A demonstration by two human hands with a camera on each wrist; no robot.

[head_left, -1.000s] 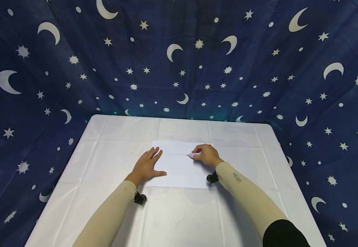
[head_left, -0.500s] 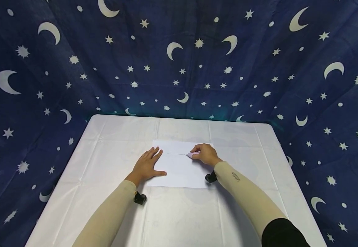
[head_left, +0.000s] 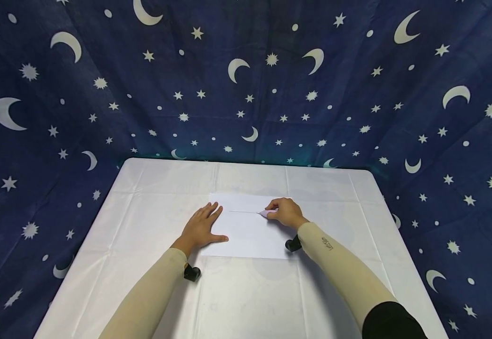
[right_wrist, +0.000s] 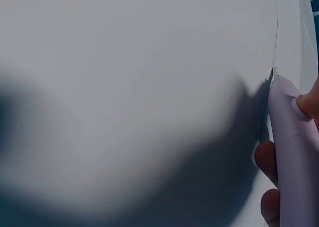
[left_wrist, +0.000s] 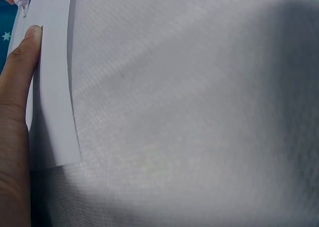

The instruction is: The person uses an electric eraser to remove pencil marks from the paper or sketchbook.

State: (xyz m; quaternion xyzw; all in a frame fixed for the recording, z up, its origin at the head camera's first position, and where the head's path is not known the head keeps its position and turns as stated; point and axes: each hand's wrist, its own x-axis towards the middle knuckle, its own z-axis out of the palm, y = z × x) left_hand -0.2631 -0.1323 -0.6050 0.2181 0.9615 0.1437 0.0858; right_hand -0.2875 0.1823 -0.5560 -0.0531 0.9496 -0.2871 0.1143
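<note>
A sheet of white paper [head_left: 246,235] lies on the white-covered table. My left hand [head_left: 201,228] rests on its left edge, fingers spread and thumb pointing right; the thumb [left_wrist: 22,62] also shows in the left wrist view. My right hand [head_left: 286,213] grips a thick lilac pen-shaped tool [right_wrist: 296,162], thumb on a round button near its front. The tool's narrow tip touches the paper. A thin straight line [head_left: 241,212] runs from left of centre to that tip. Whether the tool is a pen or a cutter, I cannot tell.
The white tablecloth [head_left: 250,301] has fold creases. A dark blue curtain [head_left: 246,94] with moons and stars hangs behind and at both sides of the table. Black cameras [head_left: 192,272] sit at both wrists.
The right hand with the lilac tool slid slightly left, then back right along the line, tip staying on the paper. The left hand has not moved.
</note>
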